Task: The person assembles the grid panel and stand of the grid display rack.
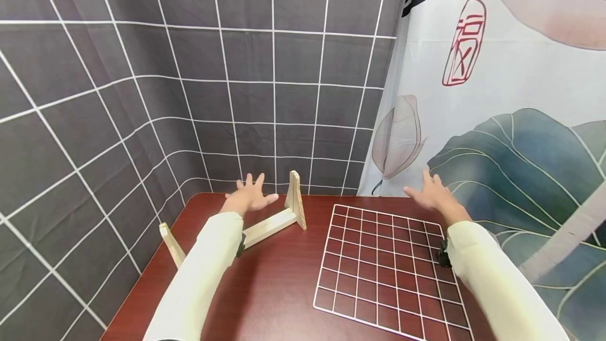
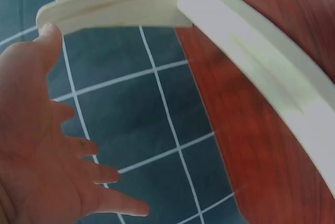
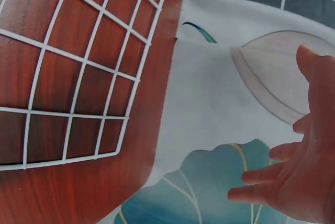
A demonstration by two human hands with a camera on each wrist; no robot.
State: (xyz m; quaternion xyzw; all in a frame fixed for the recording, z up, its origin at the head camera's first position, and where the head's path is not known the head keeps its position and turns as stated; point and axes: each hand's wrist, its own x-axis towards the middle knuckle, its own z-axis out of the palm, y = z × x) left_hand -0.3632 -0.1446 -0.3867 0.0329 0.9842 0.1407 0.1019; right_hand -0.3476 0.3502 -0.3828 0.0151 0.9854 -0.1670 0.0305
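My left hand (image 1: 248, 194) reaches out over the back left of the table, fingers spread and nothing held. Close by it stands a pale wooden stand (image 1: 270, 227), a long bar joining two upright end pieces; my left forearm hides part of it. In the left wrist view the thumb overlaps the tip of one end piece (image 2: 115, 4), and the bar (image 2: 251, 51) runs off to the right. My right hand (image 1: 434, 196), also spread and holding nothing, hovers past the far right corner of a white wire grid panel (image 1: 379, 267). The panel lies flat on the table.
The dark red wooden table (image 1: 274, 299) ends just below both hands. A grey curtain (image 1: 246, 99) with white grid lines hangs behind and to the left. At the right hangs a white cloth (image 1: 416, 67) printed with large leaves and a red seal.
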